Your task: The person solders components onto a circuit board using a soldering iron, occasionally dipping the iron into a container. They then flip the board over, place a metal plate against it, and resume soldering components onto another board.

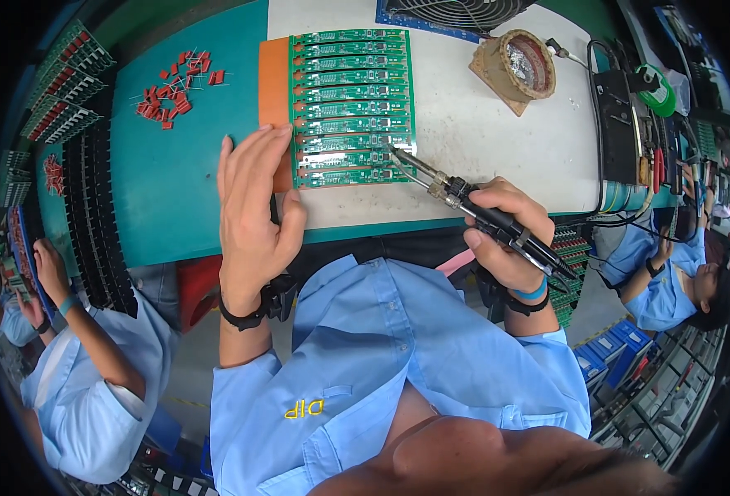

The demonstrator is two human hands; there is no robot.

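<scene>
While left hand lies flat, open, on orange mat, right hand grips one soldering iron at one green board panel.

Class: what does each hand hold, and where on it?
Right hand: soldering iron, gripped by its black handle. Left hand holds nothing; it rests flat beside the circuit boards.

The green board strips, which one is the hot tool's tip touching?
The soldering iron in the right hand touches the second strip from the near end of the green panel; the farther strips lie untouched.
</scene>
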